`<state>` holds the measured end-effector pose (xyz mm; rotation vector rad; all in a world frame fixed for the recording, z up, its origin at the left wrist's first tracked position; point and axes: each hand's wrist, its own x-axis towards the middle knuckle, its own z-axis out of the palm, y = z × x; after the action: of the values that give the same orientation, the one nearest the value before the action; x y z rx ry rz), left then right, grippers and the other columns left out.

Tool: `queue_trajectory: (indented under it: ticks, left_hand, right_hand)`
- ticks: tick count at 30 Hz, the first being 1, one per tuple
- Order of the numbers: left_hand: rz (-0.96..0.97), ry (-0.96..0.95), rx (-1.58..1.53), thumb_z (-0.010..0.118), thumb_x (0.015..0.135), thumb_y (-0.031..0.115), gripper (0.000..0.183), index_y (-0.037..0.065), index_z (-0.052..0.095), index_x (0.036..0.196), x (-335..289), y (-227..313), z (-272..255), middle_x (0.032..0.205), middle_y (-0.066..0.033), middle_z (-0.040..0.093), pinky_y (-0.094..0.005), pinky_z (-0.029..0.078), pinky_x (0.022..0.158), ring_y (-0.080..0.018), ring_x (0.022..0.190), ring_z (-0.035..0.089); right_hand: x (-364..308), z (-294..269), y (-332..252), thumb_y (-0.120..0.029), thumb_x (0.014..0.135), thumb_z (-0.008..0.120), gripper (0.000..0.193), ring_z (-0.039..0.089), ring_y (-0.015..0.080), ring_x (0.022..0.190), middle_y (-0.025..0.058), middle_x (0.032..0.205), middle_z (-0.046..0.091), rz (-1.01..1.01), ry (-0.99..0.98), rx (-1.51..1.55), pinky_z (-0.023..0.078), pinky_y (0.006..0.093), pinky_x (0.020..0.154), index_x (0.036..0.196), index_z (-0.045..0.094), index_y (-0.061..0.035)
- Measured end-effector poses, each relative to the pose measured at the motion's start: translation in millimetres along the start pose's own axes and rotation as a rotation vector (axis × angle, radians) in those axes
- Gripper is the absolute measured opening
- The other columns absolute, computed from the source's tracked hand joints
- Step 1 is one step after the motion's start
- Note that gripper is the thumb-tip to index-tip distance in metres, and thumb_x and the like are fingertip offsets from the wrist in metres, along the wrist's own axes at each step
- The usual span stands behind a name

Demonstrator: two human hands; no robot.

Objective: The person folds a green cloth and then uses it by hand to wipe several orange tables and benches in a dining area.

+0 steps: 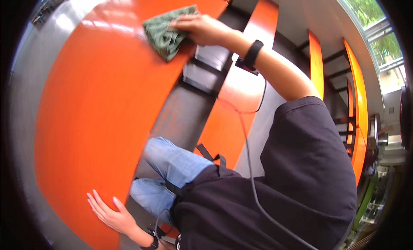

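Note:
A crumpled green cloth (pixel 160 34) lies on the glossy orange tabletop (pixel 94 125), near its edge in the upper part of the view. My right hand (pixel 203 29) presses down on the cloth with the fingers closed over it, the arm stretched far out. At the bottom of the view, my left hand (pixel 111 215) rests flat on the same tabletop near the edge, fingers spread, holding nothing. Each wrist carries a black band.
I sit on an orange bench (pixel 230 134) along the table, my jeans-clad legs at its edge. A thin cable (pixel 248 151) runs across my dark shirt. Black metal supports (pixel 200 84) show between table and bench. More orange benches (pixel 316 60) and windows stand at the right.

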<state>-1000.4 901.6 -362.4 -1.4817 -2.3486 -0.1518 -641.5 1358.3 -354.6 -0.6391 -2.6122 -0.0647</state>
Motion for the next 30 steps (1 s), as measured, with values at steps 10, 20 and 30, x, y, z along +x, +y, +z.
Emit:
queue_trajectory:
  ticks: [10,20,30]
  left_hand:
    - [0.104,-0.053,-0.004,0.044,0.101,0.031,0.049,0.004,0.045,0.142,-10,0,7,0.151,-0.0184,0.039,-0.0484,0.029,0.113,-0.0372,0.138,0.036]
    - [0.989,-0.346,-0.136,0.060,0.087,0.024,0.065,0.003,0.038,0.145,68,17,13,0.154,-0.0242,0.031,-0.0558,0.023,0.115,-0.0478,0.141,0.027]
    - [1.264,-0.472,-0.526,0.065,0.084,0.030,0.052,0.009,0.056,0.131,106,34,4,0.143,-0.0314,0.039,-0.0679,0.034,0.101,-0.0502,0.126,0.044]
  right_hand:
    - [-298,100,-84,0.001,0.076,0.063,0.047,0.058,0.0353,0.111,0.0126,0.119,0.061,0.475,-0.128,-0.005,0.053,0.0439,0.081,0.118,0.068,-0.0203]
    - [-397,91,-270,-0.015,0.072,0.071,0.028,0.069,0.0288,0.088,0.0098,0.089,0.073,0.691,-1.326,0.642,0.055,0.0408,0.073,0.099,0.077,-0.0212]
    - [-434,86,-322,-0.035,0.086,0.066,0.020,0.071,0.0259,0.092,0.0035,0.103,0.074,0.945,-1.854,0.360,0.056,0.0394,0.080,0.097,0.078,-0.0227]
